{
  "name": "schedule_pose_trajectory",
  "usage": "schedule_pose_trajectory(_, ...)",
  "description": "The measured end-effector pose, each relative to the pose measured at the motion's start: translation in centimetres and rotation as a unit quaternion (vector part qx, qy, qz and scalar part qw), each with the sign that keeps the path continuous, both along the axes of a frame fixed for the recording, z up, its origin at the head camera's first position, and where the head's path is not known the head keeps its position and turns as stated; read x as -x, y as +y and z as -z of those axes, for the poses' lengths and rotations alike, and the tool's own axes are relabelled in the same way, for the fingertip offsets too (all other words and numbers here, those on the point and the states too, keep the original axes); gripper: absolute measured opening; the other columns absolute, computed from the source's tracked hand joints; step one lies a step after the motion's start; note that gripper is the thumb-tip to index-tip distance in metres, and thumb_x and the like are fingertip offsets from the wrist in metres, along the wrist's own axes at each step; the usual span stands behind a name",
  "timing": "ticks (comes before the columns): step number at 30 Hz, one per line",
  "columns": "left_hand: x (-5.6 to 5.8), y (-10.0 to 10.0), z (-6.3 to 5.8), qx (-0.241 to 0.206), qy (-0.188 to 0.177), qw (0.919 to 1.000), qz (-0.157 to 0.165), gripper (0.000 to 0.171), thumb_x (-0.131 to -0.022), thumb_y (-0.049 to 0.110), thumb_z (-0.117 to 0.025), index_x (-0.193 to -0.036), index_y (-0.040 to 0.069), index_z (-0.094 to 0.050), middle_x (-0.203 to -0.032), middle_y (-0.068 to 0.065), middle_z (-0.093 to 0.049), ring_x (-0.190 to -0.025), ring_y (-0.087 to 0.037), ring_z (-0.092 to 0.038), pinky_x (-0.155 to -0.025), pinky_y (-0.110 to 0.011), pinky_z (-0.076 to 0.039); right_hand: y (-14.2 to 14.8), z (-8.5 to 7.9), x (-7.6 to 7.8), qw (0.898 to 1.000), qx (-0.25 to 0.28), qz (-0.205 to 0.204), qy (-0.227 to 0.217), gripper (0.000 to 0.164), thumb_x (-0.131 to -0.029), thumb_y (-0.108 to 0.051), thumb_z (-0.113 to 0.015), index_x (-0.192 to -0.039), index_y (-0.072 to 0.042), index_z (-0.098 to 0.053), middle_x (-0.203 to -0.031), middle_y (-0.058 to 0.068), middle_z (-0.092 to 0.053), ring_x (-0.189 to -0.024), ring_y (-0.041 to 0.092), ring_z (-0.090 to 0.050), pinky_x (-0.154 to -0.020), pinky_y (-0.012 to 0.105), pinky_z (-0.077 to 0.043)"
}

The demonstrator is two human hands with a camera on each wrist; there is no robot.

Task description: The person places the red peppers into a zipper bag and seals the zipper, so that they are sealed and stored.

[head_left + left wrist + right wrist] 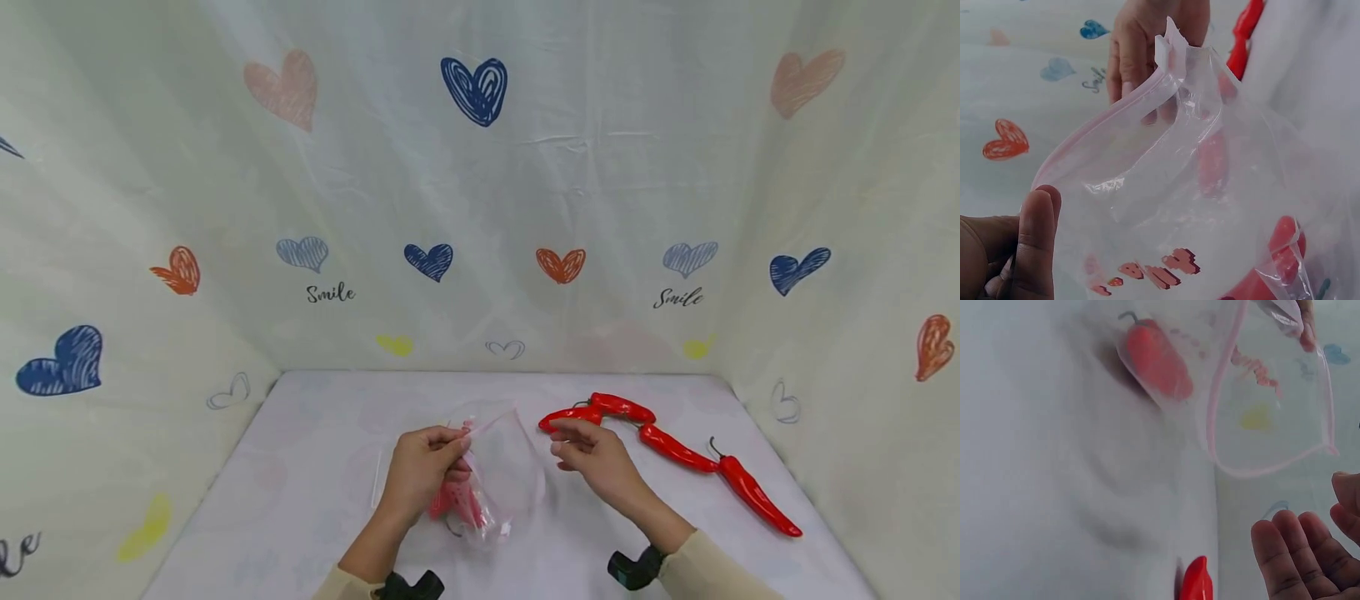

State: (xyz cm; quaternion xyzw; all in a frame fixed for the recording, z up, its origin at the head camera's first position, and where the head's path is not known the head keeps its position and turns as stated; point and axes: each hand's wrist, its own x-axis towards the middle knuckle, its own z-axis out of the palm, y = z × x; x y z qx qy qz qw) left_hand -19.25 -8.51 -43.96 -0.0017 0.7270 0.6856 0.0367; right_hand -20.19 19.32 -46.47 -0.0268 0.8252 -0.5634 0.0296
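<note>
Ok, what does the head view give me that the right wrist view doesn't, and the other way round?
Only the head view: the whole line of four loose red peppers, both cream sleeves and the black wrist devices.

Only the right wrist view: the finger pads of the right hand, seen up close.

Both: the clear bag, red pepper inside it, the left hand gripping its edge, the right hand holding nothing, and at least part of one loose pepper.
</note>
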Motion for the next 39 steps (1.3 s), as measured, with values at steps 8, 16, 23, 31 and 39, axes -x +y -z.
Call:
schedule_pose_trajectory(8, 0.2, -0.5, -0.1, -0.007, -0.006, 0.9998, -0.018, 0.025, -0.097, 0.009, -0.076, -0.113, -0.010, -0.073, -0.078, -0.010, -0.073, -0.063, -0.015, -0.071, -0.061, -0.028, -0.065, 4.8, -0.2, 1.0, 1.000, -0.010, 0.005, 0.004, 0.052, -0.101, -0.022, -0.074, -0.148, -0.007, -0.058, -0.138, 0.019, -0.065, -0.119, 0.030, -0.070, -0.095, 0.042, -0.064)
schedule_pose_trajectory(16, 0.1, -0.7, 0.3, -0.015, -0.011, 0.9997, -0.017, 0.025, -0.097, 0.011, -0.076, -0.112, -0.010, -0.072, -0.076, -0.010, -0.073, -0.062, -0.015, -0.070, -0.061, -0.028, -0.065, 8.9, 0.4, 1.8, 0.999, -0.034, 0.009, 0.004, 0.057, -0.104, -0.024, -0.069, -0.155, -0.005, -0.049, -0.149, 0.024, -0.058, -0.128, 0.036, -0.066, -0.097, 0.039, -0.063)
schedule_pose_trajectory(23, 0.1, -0.8, 0.4, -0.014, -0.016, 0.9996, -0.017, 0.025, -0.098, 0.011, -0.076, -0.113, -0.009, -0.073, -0.077, -0.010, -0.073, -0.062, -0.015, -0.071, -0.062, -0.029, -0.065, 13.3, 0.9, 3.0, 0.992, -0.118, 0.041, -0.002, 0.057, -0.106, -0.024, -0.065, -0.157, -0.006, -0.046, -0.152, 0.027, -0.054, -0.137, 0.046, -0.056, -0.102, 0.045, -0.060)
schedule_pose_trajectory(31, 0.1, -0.8, 0.6, -0.017, -0.016, 0.9996, -0.018, 0.024, -0.098, 0.009, -0.075, -0.113, -0.009, -0.072, -0.077, -0.010, -0.073, -0.063, -0.015, -0.070, -0.062, -0.028, -0.065, 17.0, 2.4, 4.0, 0.979, -0.189, 0.068, -0.021, 0.060, -0.107, -0.023, -0.061, -0.160, -0.003, -0.039, -0.154, 0.033, -0.049, -0.139, 0.054, -0.048, -0.110, 0.064, -0.051)
schedule_pose_trajectory(39, 0.3, -1.0, 0.6, -0.018, -0.019, 0.9995, -0.017, 0.024, -0.098, 0.009, -0.075, -0.113, -0.010, -0.072, -0.077, -0.009, -0.072, -0.063, -0.014, -0.070, -0.061, -0.027, -0.065, 18.2, 3.8, 4.9, 0.974, -0.208, 0.069, -0.061, 0.060, -0.106, -0.021, -0.060, -0.159, 0.000, -0.038, -0.152, 0.036, -0.046, -0.137, 0.056, -0.046, -0.108, 0.065, -0.051)
